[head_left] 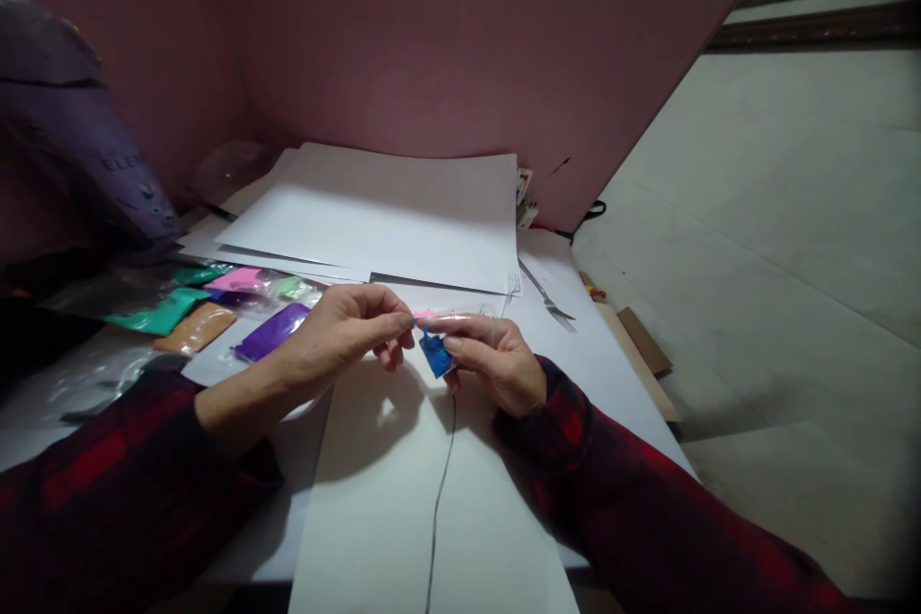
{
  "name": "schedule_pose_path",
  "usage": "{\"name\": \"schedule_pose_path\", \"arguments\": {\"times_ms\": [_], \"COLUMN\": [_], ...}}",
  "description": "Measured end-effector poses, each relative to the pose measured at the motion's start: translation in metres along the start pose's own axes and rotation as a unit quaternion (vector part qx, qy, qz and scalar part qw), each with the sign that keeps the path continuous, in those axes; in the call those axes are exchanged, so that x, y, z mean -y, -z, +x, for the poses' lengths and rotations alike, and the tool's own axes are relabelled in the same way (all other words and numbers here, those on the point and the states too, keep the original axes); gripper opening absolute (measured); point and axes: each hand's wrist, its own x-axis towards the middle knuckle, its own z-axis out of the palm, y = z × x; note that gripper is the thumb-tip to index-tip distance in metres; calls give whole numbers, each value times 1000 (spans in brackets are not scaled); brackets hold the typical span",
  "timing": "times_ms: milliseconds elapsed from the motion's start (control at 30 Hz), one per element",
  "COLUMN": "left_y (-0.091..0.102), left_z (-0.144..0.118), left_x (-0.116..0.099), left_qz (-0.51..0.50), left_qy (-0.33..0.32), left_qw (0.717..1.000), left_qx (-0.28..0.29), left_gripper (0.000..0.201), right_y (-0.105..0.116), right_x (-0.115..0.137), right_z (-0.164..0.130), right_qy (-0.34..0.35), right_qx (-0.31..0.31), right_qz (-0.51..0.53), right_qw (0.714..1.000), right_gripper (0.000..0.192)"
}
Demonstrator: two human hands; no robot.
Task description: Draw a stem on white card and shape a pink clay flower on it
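My right hand [496, 360] holds a small packet of blue modelling clay [436, 355] between thumb and fingers. Thumb and forefinger of my left hand [364, 326] pinch together at the packet's upper end, where a bit of blue clay shows between the two hands. Whether that bit has come apart from the rest I cannot tell. Under the hands lies a white sheet of paper [374, 518] with a wavy dark line [436, 508] running down it. Something pink, partly hidden, shows behind the fingertips.
Left of my hands lie several clay packets, among them a purple one [273, 331], an orange-brown one [194, 327] and a green one [159, 312]. Large white sheets [389, 211] are stacked at the back. A fork [551, 302] lies near the right edge. A purple bag [107, 144] stands back left.
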Motion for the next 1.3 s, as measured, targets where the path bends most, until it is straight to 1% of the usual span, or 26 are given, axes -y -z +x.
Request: {"name": "schedule_pose_path", "arguments": {"times_ms": [233,400,600,733,900,1067,1200,1300], "left_y": [0,0,-1,-1,-1,-2,-1,-1], "left_z": [-1,-1,-1,-1,-1,-1,-1,-1], "left_x": [-1,-1,-5,-4,-3,-3,-1,-1], "left_qz": [-9,-6,11,8,-5,-2,5,6], "left_qy": [-5,-9,-7,-6,-9,-11,-21,-26], "left_qw": [1000,1000,1000,1000,1000,1000,1000,1000], "left_qx": [5,8,-10,-12,-7,-8,-2,1], "left_gripper": [15,14,15,15,16,18,16,14], "right_y": [-1,-2,0,0,0,1,0,-1], "right_x": [0,1,-2,-2,-1,-1,-1,-2], "right_z": [0,0,1,0,0,0,0,0], "right_qy": [1,0,6,4,3,2,-5,-7], "right_qx": [12,15,-7,-16,8,12,16,14], "right_qz": [7,13,30,13,9,9,17,36], "right_qw": [1000,1000,1000,1000,1000,1000,1000,999], "right_gripper": [24,22,15,19,23,24,23,18]}}
